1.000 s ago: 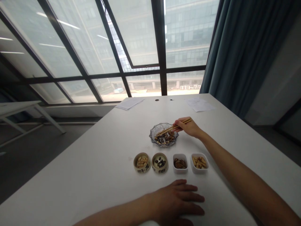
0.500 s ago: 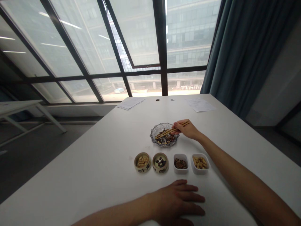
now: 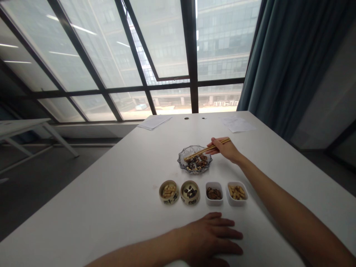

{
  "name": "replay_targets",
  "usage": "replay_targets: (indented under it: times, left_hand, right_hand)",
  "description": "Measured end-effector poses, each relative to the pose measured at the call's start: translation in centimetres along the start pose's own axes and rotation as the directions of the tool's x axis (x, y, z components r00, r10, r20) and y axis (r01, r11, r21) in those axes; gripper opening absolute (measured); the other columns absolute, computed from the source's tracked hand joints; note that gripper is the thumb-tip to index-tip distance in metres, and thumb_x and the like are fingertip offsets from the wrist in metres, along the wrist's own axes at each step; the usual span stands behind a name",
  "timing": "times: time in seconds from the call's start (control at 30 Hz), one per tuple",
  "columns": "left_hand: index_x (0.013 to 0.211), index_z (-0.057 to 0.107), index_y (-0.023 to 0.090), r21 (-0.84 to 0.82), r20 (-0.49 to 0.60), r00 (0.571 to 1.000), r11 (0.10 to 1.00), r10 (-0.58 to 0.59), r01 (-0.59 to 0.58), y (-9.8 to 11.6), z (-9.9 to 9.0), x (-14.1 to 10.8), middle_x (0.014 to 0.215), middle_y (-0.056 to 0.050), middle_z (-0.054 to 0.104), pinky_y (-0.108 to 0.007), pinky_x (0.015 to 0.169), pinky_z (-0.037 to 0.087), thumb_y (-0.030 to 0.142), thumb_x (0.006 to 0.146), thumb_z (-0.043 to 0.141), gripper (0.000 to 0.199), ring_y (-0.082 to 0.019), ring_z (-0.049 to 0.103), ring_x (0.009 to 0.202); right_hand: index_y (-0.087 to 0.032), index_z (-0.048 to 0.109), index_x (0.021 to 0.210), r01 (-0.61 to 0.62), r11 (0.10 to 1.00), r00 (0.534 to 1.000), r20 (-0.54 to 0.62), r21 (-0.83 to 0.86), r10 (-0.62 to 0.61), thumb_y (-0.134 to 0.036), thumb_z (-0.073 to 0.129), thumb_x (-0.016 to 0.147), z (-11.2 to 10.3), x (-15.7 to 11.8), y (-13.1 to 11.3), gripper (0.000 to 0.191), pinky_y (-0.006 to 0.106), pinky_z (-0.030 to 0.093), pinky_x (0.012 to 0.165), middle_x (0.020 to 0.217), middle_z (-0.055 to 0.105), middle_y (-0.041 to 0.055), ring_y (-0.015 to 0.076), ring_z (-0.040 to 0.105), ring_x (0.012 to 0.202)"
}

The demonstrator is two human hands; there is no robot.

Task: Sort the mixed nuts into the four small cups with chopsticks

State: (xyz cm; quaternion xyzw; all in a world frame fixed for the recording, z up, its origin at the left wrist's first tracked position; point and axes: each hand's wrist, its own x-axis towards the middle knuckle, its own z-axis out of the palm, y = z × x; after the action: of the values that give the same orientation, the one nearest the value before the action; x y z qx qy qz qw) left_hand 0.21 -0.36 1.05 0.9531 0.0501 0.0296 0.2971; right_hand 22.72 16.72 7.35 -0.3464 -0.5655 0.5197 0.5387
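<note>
My right hand (image 3: 221, 147) grips a pair of wooden chopsticks (image 3: 205, 150), their tips over the left part of a clear scalloped glass bowl (image 3: 180, 155). Mixed dark and pale dried pieces (image 3: 196, 163) lie in that bowl. My left hand (image 3: 211, 237) rests flat on the table with fingers spread, holding nothing. Beyond it stands a row of small containers: a round dish (image 3: 168, 202) of peanuts (image 3: 168, 191), a round dish (image 3: 190, 202) of dark pieces (image 3: 190, 192), a white square cup (image 3: 214, 202) of brown strips (image 3: 214, 193), and another (image 3: 237, 203) of yellowish pieces (image 3: 237, 192).
The white table (image 3: 125, 178) reaches toward the windows. Papers (image 3: 155, 121) lie at its far left and more sheets (image 3: 239, 124) at its far right. A blue curtain (image 3: 278, 66) hangs on the right; another table (image 3: 25, 128) stands on the left.
My right hand has shifted slightly right and away from me, with the chopsticks at a shallower angle and their tips a little higher. My left hand stays put.
</note>
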Motion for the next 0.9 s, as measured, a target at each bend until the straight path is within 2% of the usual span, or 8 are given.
replay_targets:
  times: [0.17,0.4,0.53,0.63,0.73,0.9]
  left_hand:
    - [0.149,0.052,0.028,0.013,-0.004,1.000,1.000,-0.001,0.001,-0.1,0.1,0.0,0.162,-0.005,0.048,-0.051,0.132,0.017,0.049,0.100,0.048,0.054,-0.028,0.033,0.157]
    - [0.148,0.052,0.028,0.058,-0.018,1.000,0.998,0.015,-0.014,-0.2,0.2,-0.1,0.161,-0.005,0.049,-0.048,0.132,0.019,0.046,0.099,0.050,0.052,-0.027,0.033,0.157]
    - [0.148,0.052,0.028,0.055,-0.014,1.000,0.998,0.019,-0.018,-0.2,0.1,0.0,0.161,-0.005,0.049,-0.048,0.132,0.019,0.047,0.100,0.049,0.052,-0.027,0.034,0.157]
    - [0.149,0.051,0.028,0.051,-0.013,1.000,0.999,0.017,-0.016,-0.3,0.2,-0.1,0.162,-0.004,0.048,-0.048,0.132,0.017,0.046,0.101,0.048,0.052,-0.026,0.033,0.158]
    - [0.149,0.051,0.028,0.048,-0.014,1.000,0.999,0.021,-0.020,-0.4,0.3,-0.2,0.163,-0.003,0.046,-0.047,0.133,0.016,0.045,0.101,0.047,0.051,-0.026,0.032,0.158]
    - [0.148,0.051,0.027,0.049,-0.017,0.999,0.998,0.027,-0.026,-0.5,0.4,-0.2,0.163,-0.002,0.046,-0.047,0.133,0.015,0.045,0.100,0.049,0.051,-0.025,0.032,0.158]
  right_hand:
    - [-0.010,0.078,0.081,0.006,0.999,0.999,-0.043,0.038,-0.004,-0.059,0.080,0.085,-2.9,0.1,-2.2,0.050,0.023,0.066,0.057,0.076,0.080,0.0185,0.0259,0.081,0.067]
    - [-0.012,0.078,0.079,-0.125,0.991,0.991,0.052,0.043,0.123,-0.054,0.080,0.088,-8.9,-0.9,-4.3,0.043,0.019,0.061,0.048,0.067,0.077,0.0132,0.0218,0.078,0.059]
    - [-0.014,0.078,0.074,-0.190,0.981,0.973,0.145,0.049,0.181,-0.057,0.087,0.078,-12.2,-1.7,-3.2,0.044,0.019,0.056,0.042,0.068,0.077,0.0097,0.0169,0.072,0.049]
    - [-0.016,0.074,0.068,-0.227,0.971,0.955,0.211,0.079,0.207,-0.060,0.086,0.076,-14.0,-2.3,-1.8,0.047,0.018,0.050,0.037,0.063,0.074,0.0070,0.0120,0.064,0.040]
    - [-0.015,0.072,0.066,-0.270,0.961,0.939,0.240,0.064,0.247,-0.060,0.083,0.078,-14.9,-2.7,-0.6,0.047,0.018,0.044,0.034,0.060,0.071,0.0065,0.0097,0.057,0.036]
    - [-0.016,0.070,0.064,-0.280,0.953,0.942,0.222,0.110,0.251,-0.060,0.085,0.074,-15.6,-2.9,0.7,0.048,0.015,0.033,0.031,0.055,0.066,0.0036,0.0060,0.048,0.033]
